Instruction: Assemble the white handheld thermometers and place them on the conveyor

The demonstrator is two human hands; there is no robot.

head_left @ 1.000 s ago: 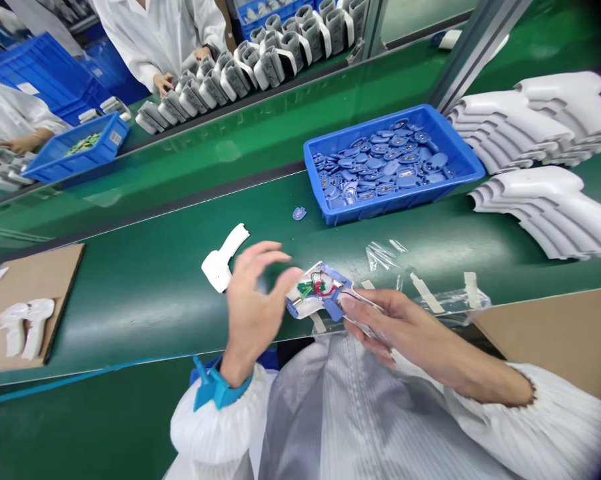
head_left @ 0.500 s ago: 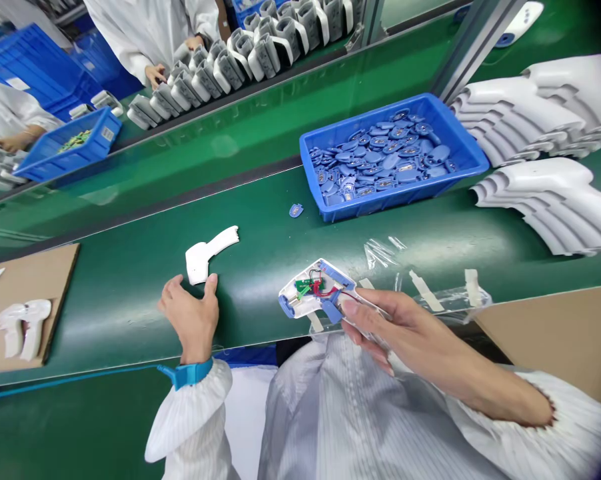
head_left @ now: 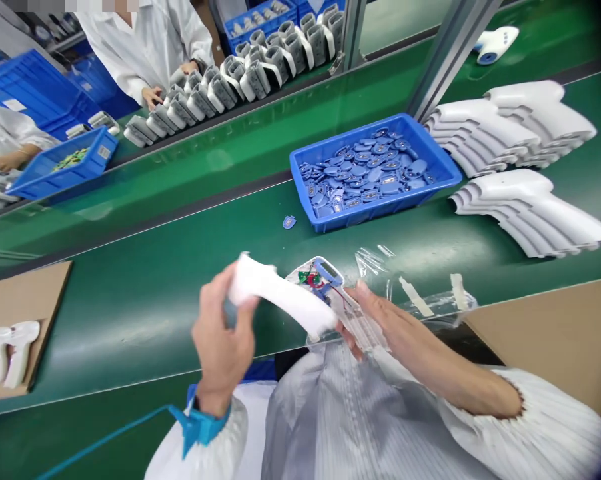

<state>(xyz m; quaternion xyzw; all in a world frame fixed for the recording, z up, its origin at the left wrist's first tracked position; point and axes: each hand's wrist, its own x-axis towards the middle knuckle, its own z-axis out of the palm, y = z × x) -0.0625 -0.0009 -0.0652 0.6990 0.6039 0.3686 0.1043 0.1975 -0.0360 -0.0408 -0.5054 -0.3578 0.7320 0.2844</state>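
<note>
My left hand [head_left: 225, 333] is closed on a white curved housing half [head_left: 280, 290], its thumb and fingers pinching one end. The shell tilts down to the right and overlaps the view of the other piece. My right hand [head_left: 380, 320] grips the handle of an opened infrared thermometer body [head_left: 348, 303]. In that body I see a green circuit board [head_left: 304, 276], red wires and a blue-framed display [head_left: 328, 269]. The shell's free end is near my right fingers; whether they touch I cannot tell. A blue strap is round my left wrist.
A blue bin [head_left: 380, 217] of blue plastic parts stands behind, with one loose blue part [head_left: 289, 222] beside it. Stacked white shells [head_left: 525, 193] lie right. Plastic scraps [head_left: 373, 261] are on the bench, cardboard [head_left: 45, 287] left. Co-workers in white sit across the line.
My left hand has picked up the white housing half from the bench and brought it right, towards the opened thermometer. My right hand still holds the thermometer. The view has shifted slightly.
</note>
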